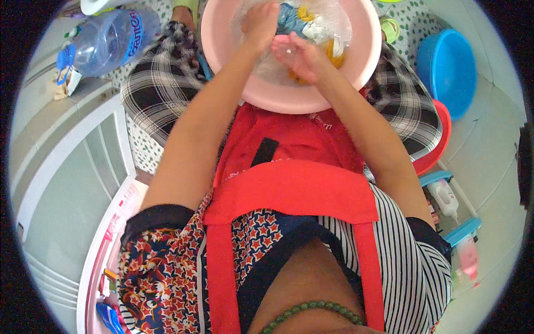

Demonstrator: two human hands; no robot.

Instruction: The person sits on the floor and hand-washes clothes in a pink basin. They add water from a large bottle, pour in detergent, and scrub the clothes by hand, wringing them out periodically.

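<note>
A pale pink basin stands between my knees, holding sudsy water and wet cloth. Over its left half is my left hand, back turned up and fingers extended, with nothing visible in it. My right hand hovers close by, palm tilted up and wet, fingers stretched out and holding nothing. Small gaps separate the two hands. Beyond them a blue cloth lies in the suds, beside a white cloth. Yellow fabric shows at the right, partly hidden behind my right hand.
A large clear water bottle lies at the far left. On the right are a blue basin and the edge of a red basin. A rack holds bottles by the right wall; a framed glass panel flanks my left.
</note>
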